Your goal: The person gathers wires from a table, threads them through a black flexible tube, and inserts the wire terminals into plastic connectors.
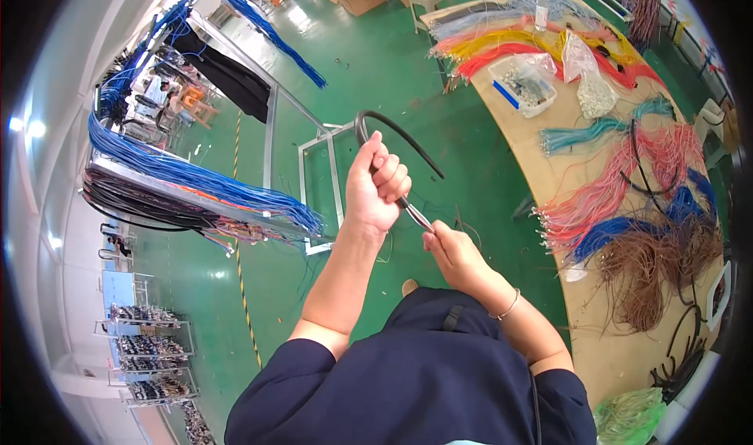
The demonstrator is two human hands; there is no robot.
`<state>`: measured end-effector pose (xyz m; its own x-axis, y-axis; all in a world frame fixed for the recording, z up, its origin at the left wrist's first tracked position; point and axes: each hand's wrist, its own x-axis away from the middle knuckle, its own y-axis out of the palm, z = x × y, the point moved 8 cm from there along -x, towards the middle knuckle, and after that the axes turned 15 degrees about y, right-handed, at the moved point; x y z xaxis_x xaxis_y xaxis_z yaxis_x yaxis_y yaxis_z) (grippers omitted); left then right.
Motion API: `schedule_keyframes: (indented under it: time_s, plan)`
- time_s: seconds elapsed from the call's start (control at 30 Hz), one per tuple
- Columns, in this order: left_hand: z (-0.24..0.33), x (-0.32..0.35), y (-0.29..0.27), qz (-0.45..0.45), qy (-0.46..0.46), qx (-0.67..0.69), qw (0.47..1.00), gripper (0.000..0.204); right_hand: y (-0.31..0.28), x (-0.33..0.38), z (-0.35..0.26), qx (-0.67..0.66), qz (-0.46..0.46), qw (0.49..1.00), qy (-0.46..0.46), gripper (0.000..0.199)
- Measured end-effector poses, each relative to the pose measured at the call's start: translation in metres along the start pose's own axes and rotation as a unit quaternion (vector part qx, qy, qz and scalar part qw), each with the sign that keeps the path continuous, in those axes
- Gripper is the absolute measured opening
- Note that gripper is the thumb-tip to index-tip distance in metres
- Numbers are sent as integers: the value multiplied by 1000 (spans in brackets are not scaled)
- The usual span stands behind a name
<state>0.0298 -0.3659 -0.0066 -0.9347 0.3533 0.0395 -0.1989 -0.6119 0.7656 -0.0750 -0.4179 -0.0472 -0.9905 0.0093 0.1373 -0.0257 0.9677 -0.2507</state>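
Left of the table [600, 359] and apart from it, above the green floor [486, 210], the left hand [379, 186] is closed in a fist around a black tube [376, 114], the fingers curled fully over it. From the top of that fist the tube bends over in a hook, its free end hanging on the side toward the table. Out of the tube's lower end come a few thin wires [420, 218], and the right hand [452, 257], the nearer of the two to the table, grips these narrowly between thumb and fingers; how many it holds I cannot tell. A bracelet [506, 305] circles the right wrist. At the table's far end lie yellow wires [490, 47], with a bottle [541, 12] beyond them. A clear box [533, 100] of small parts sits by the table's left edge, a bag [596, 100] of white pieces just to its right. Along the table's middle run teal wires [576, 137], then pink wires [596, 178]; blue wires [608, 237] and brown wires [639, 284] lie toward its near end. Well left of the table stands a rack [271, 143] hung with blue cables [196, 174].
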Motion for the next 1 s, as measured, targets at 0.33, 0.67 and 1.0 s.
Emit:
schedule_keyframes:
  time_s: [0.33,0.67,1.0]
  plan:
    - [12,-3,18,-61,8,-5,998,36,7,6,-13,-46,-12,998,-48,18]
    - [-15,3,20,-38,-74,25,996,35,-5,15,-2,24,62,996,-52,20]
    - [-38,4,32,-89,-125,29,988,34,-25,17,-5,-27,114,992,-46,16]
